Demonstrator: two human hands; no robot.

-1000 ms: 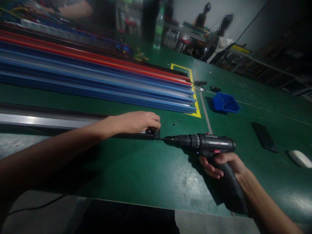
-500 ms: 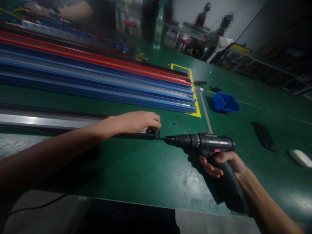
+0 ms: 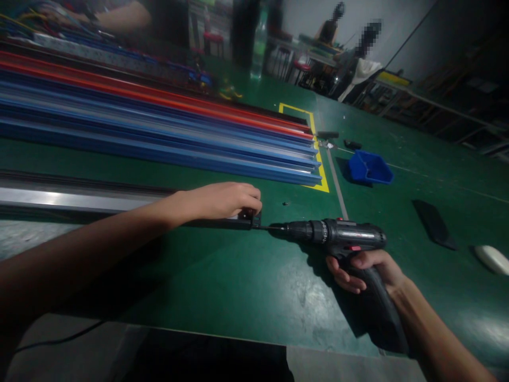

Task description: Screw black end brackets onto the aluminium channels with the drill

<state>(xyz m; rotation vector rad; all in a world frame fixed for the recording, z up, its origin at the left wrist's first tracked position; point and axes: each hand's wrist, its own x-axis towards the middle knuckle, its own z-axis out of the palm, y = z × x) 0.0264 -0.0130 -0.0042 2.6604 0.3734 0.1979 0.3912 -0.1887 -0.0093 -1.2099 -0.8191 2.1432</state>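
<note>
My right hand (image 3: 358,268) is wrapped round the handle of a black cordless drill (image 3: 352,233), which points left. Its long thin bit (image 3: 264,228) meets the end of a dark metal rail (image 3: 214,220) with a silver face, lying along the table on the left. My left hand (image 3: 234,200) is closed over that rail's end, its fingers curled beside a small dark end bracket (image 3: 256,217). The fingertips are partly hidden, and the exact spot where the bit touches is too small to make out.
Red (image 3: 238,111) and blue rails (image 3: 238,159) lie side by side behind my left hand, reaching a yellow tape outline (image 3: 324,180). A blue bin (image 3: 368,167), a black flat object (image 3: 433,224) and a white rounded object (image 3: 492,259) lie rightward. Another person's arm (image 3: 123,17) shows far left.
Almost nothing differs. The view has shifted very slightly, while both hands, the drill and the rail keep the same positions against each other.
</note>
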